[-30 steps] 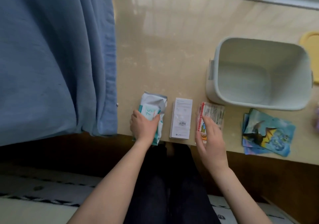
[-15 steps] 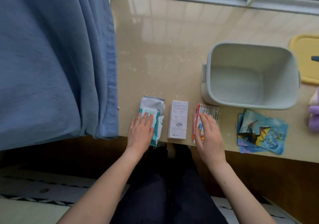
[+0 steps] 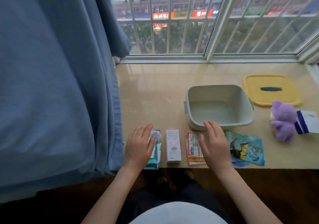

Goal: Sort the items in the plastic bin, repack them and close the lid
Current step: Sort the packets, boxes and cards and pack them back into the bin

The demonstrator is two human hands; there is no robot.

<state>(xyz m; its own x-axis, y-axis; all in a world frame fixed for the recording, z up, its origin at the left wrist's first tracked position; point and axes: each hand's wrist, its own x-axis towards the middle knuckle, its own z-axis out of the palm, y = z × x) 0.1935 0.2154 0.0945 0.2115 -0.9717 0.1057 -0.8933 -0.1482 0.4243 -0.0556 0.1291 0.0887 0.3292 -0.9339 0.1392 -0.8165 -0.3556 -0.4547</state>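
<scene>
A pale green plastic bin (image 3: 245,101) stands empty on the beige sill, its yellow lid (image 3: 286,94) lying flat behind it to the right. Along the front edge lie a teal-and-white wipes pack (image 3: 156,154), a white box (image 3: 173,147), a red-and-white packet (image 3: 193,147) and blue dragon cards (image 3: 246,149). My left hand (image 3: 139,146) lies flat with straight fingers on the wipes pack. My right hand (image 3: 214,144) hovers with straight fingers between the packet and the cards, just in front of the bin.
A purple plush toy (image 3: 283,120) with a white-and-blue packet (image 3: 309,122) leaning on it sits at the right. A blue curtain (image 3: 57,78) hangs at the left, touching the sill's edge. A barred window (image 3: 207,25) closes off the back.
The camera has tilted up, bringing the window, lid and plush toy into view. My right hand has lifted off the red-and-white packet and shifted right. My left hand stays on the wipes pack.
</scene>
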